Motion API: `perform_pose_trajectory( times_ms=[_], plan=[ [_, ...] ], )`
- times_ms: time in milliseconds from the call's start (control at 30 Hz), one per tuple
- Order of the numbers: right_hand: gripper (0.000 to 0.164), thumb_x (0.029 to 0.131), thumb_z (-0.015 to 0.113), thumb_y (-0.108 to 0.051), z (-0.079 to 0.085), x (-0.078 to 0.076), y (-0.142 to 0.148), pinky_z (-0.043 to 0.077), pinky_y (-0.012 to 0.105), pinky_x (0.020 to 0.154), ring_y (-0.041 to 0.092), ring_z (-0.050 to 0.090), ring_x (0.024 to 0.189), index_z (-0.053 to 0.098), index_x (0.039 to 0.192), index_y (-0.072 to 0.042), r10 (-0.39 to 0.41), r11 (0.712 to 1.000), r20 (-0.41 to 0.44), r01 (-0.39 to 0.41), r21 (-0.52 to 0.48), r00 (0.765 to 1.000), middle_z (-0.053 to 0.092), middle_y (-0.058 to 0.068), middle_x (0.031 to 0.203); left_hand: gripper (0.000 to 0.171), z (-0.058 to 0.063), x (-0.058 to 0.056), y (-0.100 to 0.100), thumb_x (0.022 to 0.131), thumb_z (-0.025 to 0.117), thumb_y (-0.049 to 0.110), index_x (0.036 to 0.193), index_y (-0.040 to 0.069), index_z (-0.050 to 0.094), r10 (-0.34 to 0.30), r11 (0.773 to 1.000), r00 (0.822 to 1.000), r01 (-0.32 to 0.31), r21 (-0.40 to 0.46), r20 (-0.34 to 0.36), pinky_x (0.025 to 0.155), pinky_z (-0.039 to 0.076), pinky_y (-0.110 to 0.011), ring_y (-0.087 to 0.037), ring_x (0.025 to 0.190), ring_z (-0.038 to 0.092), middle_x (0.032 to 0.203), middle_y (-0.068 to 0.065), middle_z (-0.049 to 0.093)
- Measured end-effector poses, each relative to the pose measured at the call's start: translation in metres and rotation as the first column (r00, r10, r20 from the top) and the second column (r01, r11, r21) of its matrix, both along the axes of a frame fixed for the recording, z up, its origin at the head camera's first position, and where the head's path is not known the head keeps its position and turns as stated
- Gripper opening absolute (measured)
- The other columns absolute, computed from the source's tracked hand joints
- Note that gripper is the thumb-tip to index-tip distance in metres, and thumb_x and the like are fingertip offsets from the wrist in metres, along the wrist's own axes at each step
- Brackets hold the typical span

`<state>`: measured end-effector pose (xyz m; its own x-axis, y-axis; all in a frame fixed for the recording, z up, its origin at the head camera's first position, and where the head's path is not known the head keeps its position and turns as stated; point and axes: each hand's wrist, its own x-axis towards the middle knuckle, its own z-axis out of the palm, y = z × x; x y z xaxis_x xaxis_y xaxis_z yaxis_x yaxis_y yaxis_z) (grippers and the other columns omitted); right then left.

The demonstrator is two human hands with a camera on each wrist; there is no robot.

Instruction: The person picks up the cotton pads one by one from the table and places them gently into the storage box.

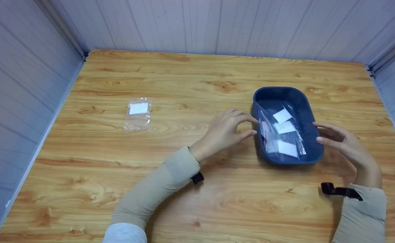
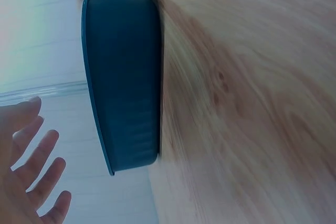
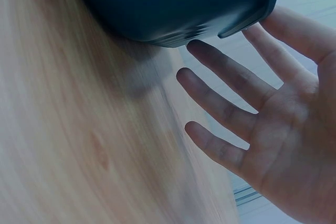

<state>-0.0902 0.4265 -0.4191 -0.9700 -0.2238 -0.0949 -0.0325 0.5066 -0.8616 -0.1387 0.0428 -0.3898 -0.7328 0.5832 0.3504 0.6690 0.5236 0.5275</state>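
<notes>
A dark blue plastic bin (image 1: 310,118) stands on the table, its side wall (image 2: 123,77) filling much of the left wrist view. Inside it lie several clear plastic bags, with white rectangles (image 1: 287,149) showing through; one bag (image 1: 266,133) leans at the left wall. My left hand (image 1: 226,130) is at the bin's left side, fingers loosely bent and apart from the wall in the left wrist view. On the opposite side, my right hand (image 1: 347,145) touches the rim with thumb and fingertip. Its other fingers (image 3: 226,72) spread below the rim, holding nothing.
Off to the left, another clear bag (image 1: 138,121) with a white rectangle (image 1: 138,108) lies flat on the wooden table (image 1: 197,84). Pale panelled walls (image 1: 201,27) stand behind the table and on both sides.
</notes>
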Motion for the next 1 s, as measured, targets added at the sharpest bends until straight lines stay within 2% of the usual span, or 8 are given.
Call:
perform_pose_trajectory(
  times_ms=[267, 633, 833, 1000],
  plan=[
    [0.049, 0.101, 0.058, -0.011, 0.001, -0.001, 0.0, 0.044, 0.012, 0.09, -0.004, 0.051, 0.118, 0.045, 0.148, -0.009, 0.003, 1.0, -0.002, -0.003, -0.008, 1.0, 0.053, -0.014, 0.136, 0.027, 0.0, -0.004, -0.013, 0.091, 0.072, 0.038, 0.114, 0.023, 0.074, 0.036, 0.999, 0.999, -0.036, 0.003, 0.0, 0.096, 0.045, -0.031, -0.014, 0.111, 0.058, 0.114, 0.007, 0.069],
    [0.05, 0.101, 0.059, -0.013, 0.001, 0.0, 0.001, 0.042, 0.011, 0.089, -0.004, 0.051, 0.117, 0.045, 0.149, -0.011, 0.0, 1.0, -0.003, 0.0, 0.026, 1.0, 0.053, -0.013, 0.135, 0.028, 0.0, -0.008, -0.031, 0.092, 0.072, 0.038, 0.115, 0.023, 0.073, 0.044, 0.999, 0.999, -0.044, 0.014, 0.007, 0.093, 0.047, -0.032, -0.015, 0.109, 0.059, 0.114, 0.006, 0.07],
    [0.05, 0.101, 0.058, -0.011, 0.0, 0.0, 0.001, 0.043, 0.012, 0.09, -0.003, 0.051, 0.118, 0.045, 0.149, -0.01, 0.009, 1.0, -0.002, -0.009, -0.003, 1.0, 0.053, -0.013, 0.136, 0.029, 0.0, -0.01, -0.042, 0.091, 0.073, 0.035, 0.117, 0.022, 0.073, 0.05, 0.999, 0.998, -0.05, 0.0, 0.036, 0.094, 0.046, -0.033, -0.016, 0.111, 0.059, 0.116, 0.005, 0.069],
    [0.049, 0.101, 0.058, -0.01, 0.0, 0.0, 0.0, 0.044, 0.012, 0.09, -0.002, 0.052, 0.117, 0.045, 0.148, -0.009, 0.014, 1.0, -0.011, -0.014, -0.002, 1.0, 0.054, -0.013, 0.135, 0.03, 0.002, -0.012, -0.053, 0.092, 0.072, 0.035, 0.119, 0.022, 0.071, 0.08, 0.997, 0.995, -0.078, -0.024, 0.059, 0.095, 0.046, -0.033, -0.015, 0.113, 0.057, 0.118, 0.005, 0.067]
  ],
)
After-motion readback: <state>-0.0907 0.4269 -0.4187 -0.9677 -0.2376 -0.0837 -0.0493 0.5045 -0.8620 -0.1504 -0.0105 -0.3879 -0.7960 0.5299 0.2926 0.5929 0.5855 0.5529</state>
